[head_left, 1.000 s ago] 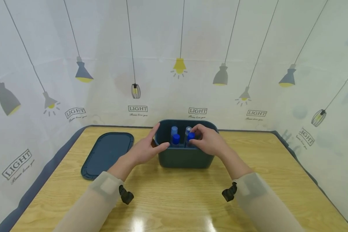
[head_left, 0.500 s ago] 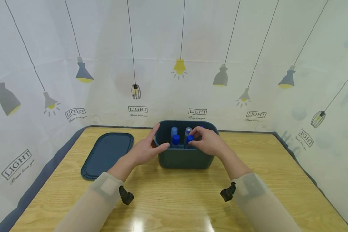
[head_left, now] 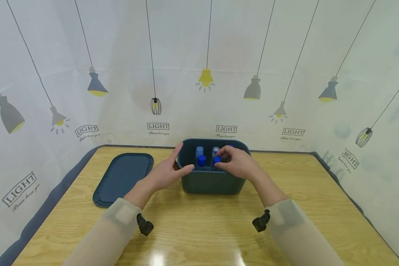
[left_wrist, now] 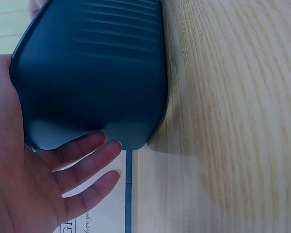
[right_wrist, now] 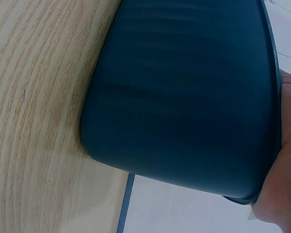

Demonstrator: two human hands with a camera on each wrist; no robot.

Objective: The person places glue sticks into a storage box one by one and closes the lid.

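Note:
A dark blue-green bin (head_left: 213, 183) stands on the wooden table, with several small clear bottles with blue caps upright inside. My left hand (head_left: 166, 173) rests against the bin's left end, thumb along the front rim and index finger at the back. The left wrist view shows its other fingers loosely extended beside the outer wall. My right hand (head_left: 240, 162) reaches over the front rim, thumb and fingertips pinching the blue cap of a front bottle (head_left: 217, 159). Left of it is another blue-capped bottle (head_left: 201, 161); two paler-topped bottles stand behind. The bottles' lower parts are hidden.
A flat dark blue lid (head_left: 124, 179) lies on the table (head_left: 192, 229) left of the bin. A light cloth backdrop (head_left: 186, 48) printed with lamps surrounds the table on the back and sides.
My right hand has shifted slightly left with the pinched bottle's cap. Another blue cap has come into sight behind that hand. The left hand, bin and lid have not moved.

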